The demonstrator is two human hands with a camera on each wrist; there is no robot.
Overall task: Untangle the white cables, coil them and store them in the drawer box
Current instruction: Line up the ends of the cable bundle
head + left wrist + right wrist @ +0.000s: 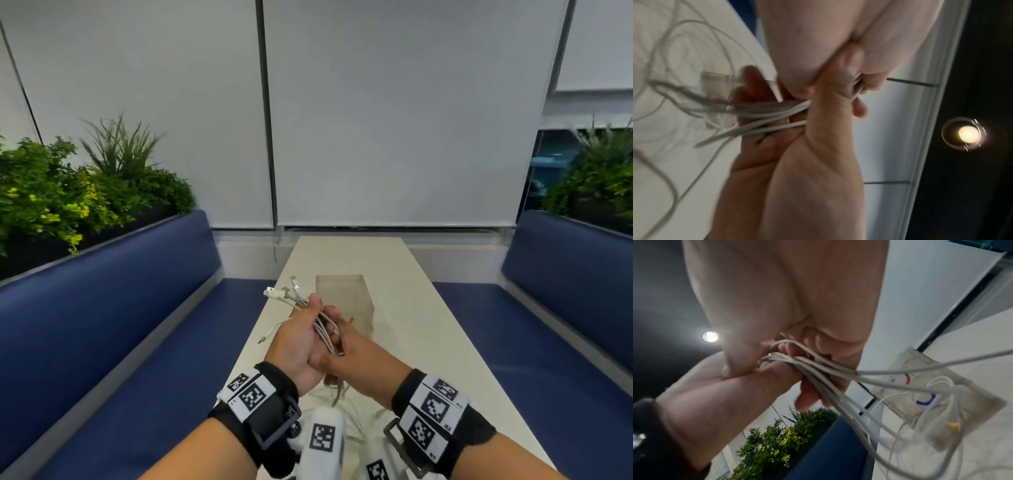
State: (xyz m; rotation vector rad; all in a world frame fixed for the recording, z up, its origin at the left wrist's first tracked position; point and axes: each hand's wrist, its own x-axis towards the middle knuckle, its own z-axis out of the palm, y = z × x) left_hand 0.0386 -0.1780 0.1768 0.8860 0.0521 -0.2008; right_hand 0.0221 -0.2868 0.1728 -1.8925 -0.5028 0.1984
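Both hands meet over the near half of the cream table (428, 342). My left hand (298, 342) lies palm up, fingers and thumb curled round a bundle of white cables (322, 334). Several plugs (284, 293) stick out past its thumb. My right hand (346, 346) presses against it and pinches the same strands (838, 374). Loose lengths (694, 100) trail down onto the table. The translucent drawer box (346, 291) stands just beyond the hands; in the right wrist view it (941, 410) holds white cables with coloured bits.
Blue benches (120, 342) (548, 342) run along both sides of the table, with planters (85, 192) behind them. One plug (263, 340) lies by the table's left edge. A white device with marker tags (323, 438) sits below my wrists.
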